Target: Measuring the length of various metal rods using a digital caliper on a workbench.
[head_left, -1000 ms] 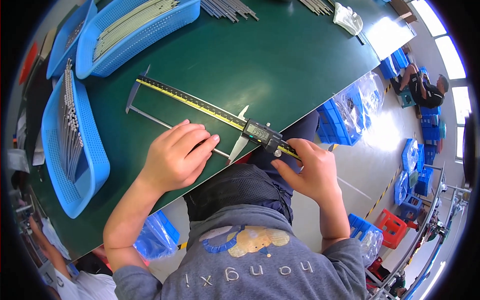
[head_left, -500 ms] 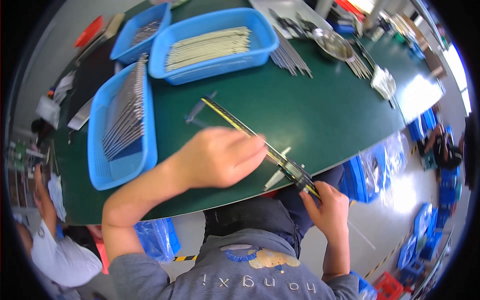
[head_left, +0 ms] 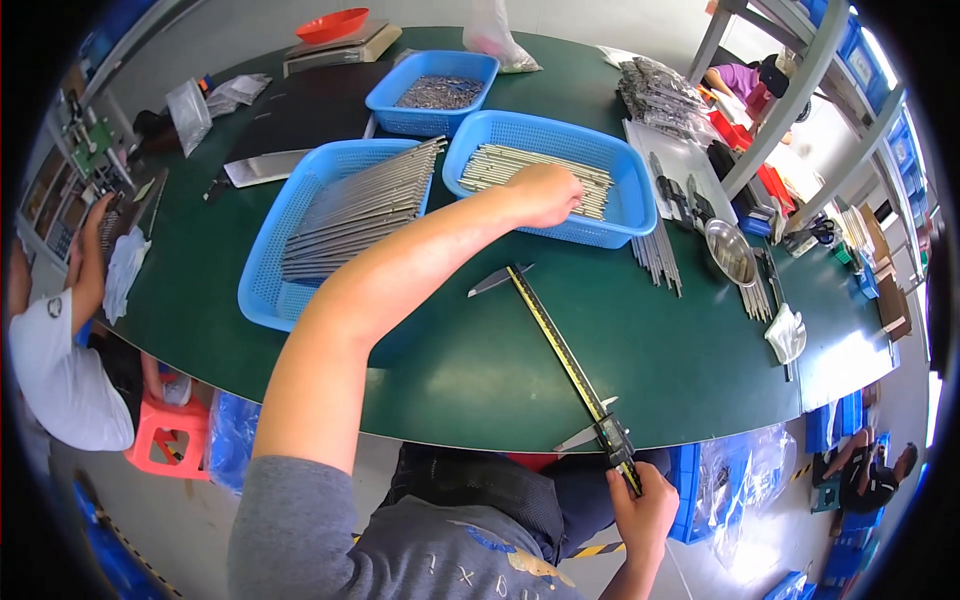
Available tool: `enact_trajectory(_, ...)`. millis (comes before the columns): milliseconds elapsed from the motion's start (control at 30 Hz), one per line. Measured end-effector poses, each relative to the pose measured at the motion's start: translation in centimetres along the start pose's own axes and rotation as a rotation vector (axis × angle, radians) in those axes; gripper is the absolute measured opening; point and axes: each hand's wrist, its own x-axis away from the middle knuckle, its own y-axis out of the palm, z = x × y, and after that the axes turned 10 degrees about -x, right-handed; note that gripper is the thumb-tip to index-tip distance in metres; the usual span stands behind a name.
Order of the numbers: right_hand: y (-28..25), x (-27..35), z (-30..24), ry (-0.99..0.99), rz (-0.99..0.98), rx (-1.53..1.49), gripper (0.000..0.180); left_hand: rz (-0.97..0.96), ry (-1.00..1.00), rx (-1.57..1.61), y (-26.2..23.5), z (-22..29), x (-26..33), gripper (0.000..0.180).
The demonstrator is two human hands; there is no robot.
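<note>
My right hand (head_left: 643,505) grips the end of a digital caliper (head_left: 566,355) at the table's front edge. Its long scale reaches away across the green table, and the slider with the display sits close to my hand. With the arm stretched forward, my left hand (head_left: 546,195) is over the right-hand blue basket (head_left: 634,196), its fingers curled together above the pale thin metal rods (head_left: 500,166) inside. What those fingers hold, if anything, is hidden. A second blue basket (head_left: 262,270), left of my forearm, holds a slanted stack of grey metal rods (head_left: 350,215).
A smaller blue basket (head_left: 440,125) of small metal parts stands behind. To the right lie loose rods (head_left: 658,255), a metal bowl (head_left: 730,250) and a white-headed tool (head_left: 786,335). A co-worker (head_left: 70,370) sits at the left near a red stool (head_left: 165,440).
My left hand has moved from beside the caliper forward to the basket of pale rods. The right hand keeps hold of the caliper, now at a steeper angle. The view has shifted.
</note>
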Motion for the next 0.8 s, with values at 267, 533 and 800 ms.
enact_trajectory(267, -0.2, -0.7, 0.0, 0.003, -0.013, -0.012, 0.027, 0.080, -0.566, -0.326, -6.0, -9.5, 4.4, 0.020)
enact_trajectory(533, -0.1, -0.7, 0.0, 0.011, -0.012, -0.023, 0.027, -0.060, -0.558, 0.574, -6.2, -13.6, 7.9, 0.020)
enact_trajectory(800, -0.1, -0.4, -0.3, 0.023, -0.013, -0.035, 0.027, 0.140, -0.630, 0.408, -5.8, -14.5, 7.6, 0.013)
